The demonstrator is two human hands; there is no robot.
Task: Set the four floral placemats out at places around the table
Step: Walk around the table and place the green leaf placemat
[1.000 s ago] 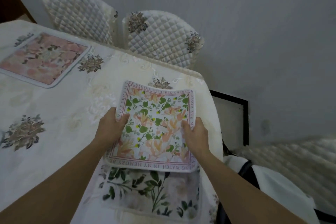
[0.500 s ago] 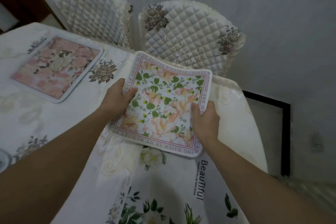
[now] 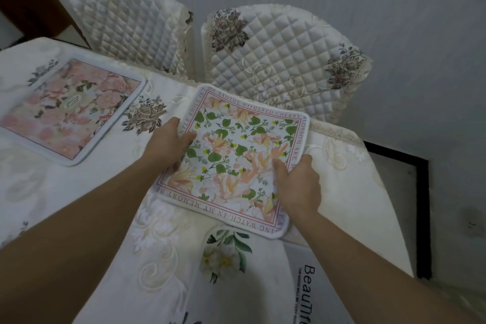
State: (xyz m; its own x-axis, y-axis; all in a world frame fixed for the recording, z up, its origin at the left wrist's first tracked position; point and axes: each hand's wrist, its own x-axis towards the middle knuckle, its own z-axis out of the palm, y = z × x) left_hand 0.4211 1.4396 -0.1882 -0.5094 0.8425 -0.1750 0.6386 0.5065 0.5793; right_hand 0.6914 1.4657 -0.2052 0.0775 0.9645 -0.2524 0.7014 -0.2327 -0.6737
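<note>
Bordering lettering (image 3: 265,111) on leafy placemat (image 3: 236,155), partly under hands (image 3: 168,144) (image 3: 299,181)

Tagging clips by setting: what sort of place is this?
Likely a home dining room: a cream embroidered tablecloth, two chairs in quilted cream covers beside it, a pink floral placemat laid out, and a green-leaved placemat held nearby.

Pink-blossom placemat (image 3: 71,110), pale grey border, rounded corners: lying flat on the tabletop (image 3: 52,192), far left. Green-leaf placemat (image 3: 236,160), peach flowers, red-line border with printed lettering: being held by its left and right edges near the tabletop's far side, its far edge curling upward. White-flower placemat (image 3: 236,271), black printed lettering: lying flat nearest the camera, its far edge running under the held one's near corner.
</note>
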